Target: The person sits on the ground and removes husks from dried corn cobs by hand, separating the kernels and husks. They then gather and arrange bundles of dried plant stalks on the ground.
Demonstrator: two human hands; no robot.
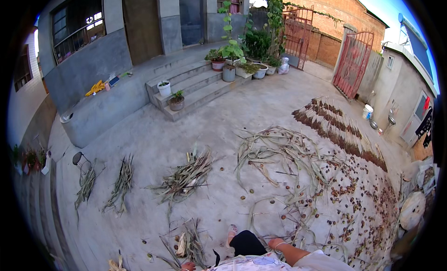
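My left hand [188, 266] is only partly in view at the bottom edge. It is beside a small heap of long dry leaves [193, 244] with a pale dried husk [181, 245] on it; whether it grips anything is hidden. Bent forward beside my dark-clad knee [248, 243], my right hand [276, 243] has a bracelet at the wrist. Its fingers are too small and foreshortened to read. Loose long leaves [260, 210] and scattered round brown and green nuts or fruits [283, 217] lie on the concrete before me.
Leaf bundles [188, 176] lie leftward, near a small stool [81, 161]. Rows of reddish-brown seed heads on stalks [335, 127] and many scattered nuts [349, 201] cover the right side. Concrete steps [195, 91] with potted plants [228, 73] rise ahead; a red metal gate [354, 63] stands beyond.
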